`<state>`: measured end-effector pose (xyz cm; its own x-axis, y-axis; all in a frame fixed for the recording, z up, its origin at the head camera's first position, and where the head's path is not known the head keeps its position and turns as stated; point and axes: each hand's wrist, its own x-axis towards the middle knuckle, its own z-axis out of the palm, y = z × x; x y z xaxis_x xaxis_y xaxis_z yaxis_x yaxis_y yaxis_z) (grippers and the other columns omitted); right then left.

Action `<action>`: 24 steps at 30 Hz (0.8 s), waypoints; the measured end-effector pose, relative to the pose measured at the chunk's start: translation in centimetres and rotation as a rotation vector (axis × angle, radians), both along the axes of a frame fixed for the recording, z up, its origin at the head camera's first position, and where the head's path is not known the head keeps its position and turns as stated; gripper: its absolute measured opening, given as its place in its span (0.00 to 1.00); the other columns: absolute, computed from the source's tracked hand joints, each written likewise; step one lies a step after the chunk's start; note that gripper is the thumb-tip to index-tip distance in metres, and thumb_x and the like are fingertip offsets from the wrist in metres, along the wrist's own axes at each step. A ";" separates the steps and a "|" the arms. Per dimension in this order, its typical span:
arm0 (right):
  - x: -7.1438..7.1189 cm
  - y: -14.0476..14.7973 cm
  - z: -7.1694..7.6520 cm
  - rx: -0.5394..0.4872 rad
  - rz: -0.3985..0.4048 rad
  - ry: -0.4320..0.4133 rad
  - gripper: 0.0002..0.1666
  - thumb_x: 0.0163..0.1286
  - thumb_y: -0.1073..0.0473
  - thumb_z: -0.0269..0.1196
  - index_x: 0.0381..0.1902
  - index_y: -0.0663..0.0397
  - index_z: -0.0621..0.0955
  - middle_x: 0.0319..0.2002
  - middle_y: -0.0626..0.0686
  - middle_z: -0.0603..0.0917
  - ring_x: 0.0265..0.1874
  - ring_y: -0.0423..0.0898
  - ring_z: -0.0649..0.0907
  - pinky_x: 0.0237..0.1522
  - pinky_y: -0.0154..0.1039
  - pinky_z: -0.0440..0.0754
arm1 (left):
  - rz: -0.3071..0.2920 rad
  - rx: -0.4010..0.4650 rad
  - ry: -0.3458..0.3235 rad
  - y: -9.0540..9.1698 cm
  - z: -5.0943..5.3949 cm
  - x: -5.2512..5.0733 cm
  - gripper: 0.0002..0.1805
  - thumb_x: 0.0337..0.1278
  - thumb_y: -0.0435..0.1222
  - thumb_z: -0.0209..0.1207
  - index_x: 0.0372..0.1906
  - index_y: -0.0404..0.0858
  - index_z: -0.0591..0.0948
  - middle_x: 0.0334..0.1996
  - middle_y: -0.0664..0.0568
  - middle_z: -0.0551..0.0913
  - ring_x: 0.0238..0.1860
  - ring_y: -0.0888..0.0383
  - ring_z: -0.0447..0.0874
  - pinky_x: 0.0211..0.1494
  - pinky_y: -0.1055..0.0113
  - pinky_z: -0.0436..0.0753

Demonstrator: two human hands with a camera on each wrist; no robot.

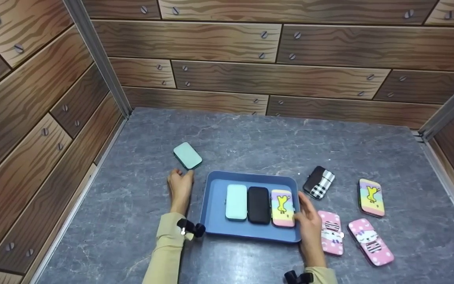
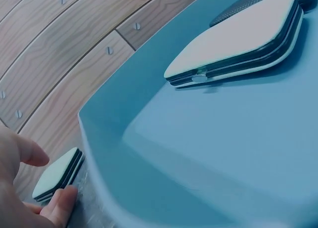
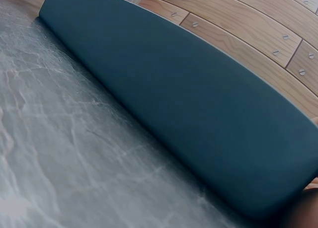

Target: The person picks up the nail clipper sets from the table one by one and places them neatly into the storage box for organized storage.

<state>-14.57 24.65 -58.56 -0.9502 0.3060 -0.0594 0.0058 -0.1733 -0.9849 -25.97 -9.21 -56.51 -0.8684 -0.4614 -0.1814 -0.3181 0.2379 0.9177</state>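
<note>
My left hand point(image 1: 180, 188) is beside the near end of a mint-green slim hinged case point(image 1: 188, 156) lying left of the blue tray point(image 1: 217, 232). In the left wrist view, the thumb and fingers are spread around that case point(image 2: 58, 174); whether a fingertip touches it I cannot tell. At the tray's right side, my right hand point(image 1: 309, 221) grips the rim, thumb over the inside. Inside the tray, side by side, lie a mint case point(image 1: 236, 202), a black case point(image 1: 258, 205) and a pastel case with a yellow animal point(image 1: 283, 208). The right wrist view shows mostly the tray's outer wall point(image 3: 174, 94).
Right of the tray lie a black-and-checked case point(image 1: 319, 182), another pastel case point(image 1: 371, 197) and two pink dotted cases, one point(image 1: 331, 232) close by the right hand and one point(image 1: 371, 241) farther out. Wood-patterned walls point(image 1: 219, 75) enclose the grey marbled table point(image 1: 105, 221).
</note>
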 end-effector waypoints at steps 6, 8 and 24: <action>-0.1 0.1 0.0 0.007 -0.003 -0.002 0.43 0.56 0.82 0.49 0.73 0.64 0.65 0.74 0.60 0.62 0.75 0.52 0.58 0.71 0.35 0.61 | -0.015 0.011 -0.013 -0.1 0.2 -0.2 0.38 0.61 0.44 0.55 0.72 0.29 0.63 0.63 0.39 0.70 0.58 0.46 0.75 0.66 0.50 0.71; -0.1 0.0 0.1 0.010 0.000 -0.009 0.43 0.56 0.82 0.49 0.73 0.64 0.65 0.74 0.59 0.62 0.75 0.51 0.58 0.71 0.35 0.61 | -0.018 0.013 -0.018 -0.1 0.3 -0.2 0.37 0.61 0.43 0.55 0.72 0.29 0.63 0.63 0.39 0.69 0.54 0.46 0.77 0.65 0.50 0.71; 0.0 0.0 0.3 0.005 0.015 -0.023 0.43 0.58 0.82 0.48 0.74 0.62 0.64 0.75 0.58 0.62 0.75 0.48 0.58 0.73 0.37 0.58 | -0.004 0.010 -0.005 0.0 0.4 -1.0 0.35 0.61 0.43 0.59 0.68 0.27 0.66 0.59 0.34 0.67 0.62 0.41 0.67 0.63 0.47 0.71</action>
<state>-14.56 24.62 -58.29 -0.9530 0.2923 -0.0795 0.0308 -0.1676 -0.9854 -26.94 -9.17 -56.14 -0.8694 -0.4558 -0.1906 -0.3220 0.2301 0.9184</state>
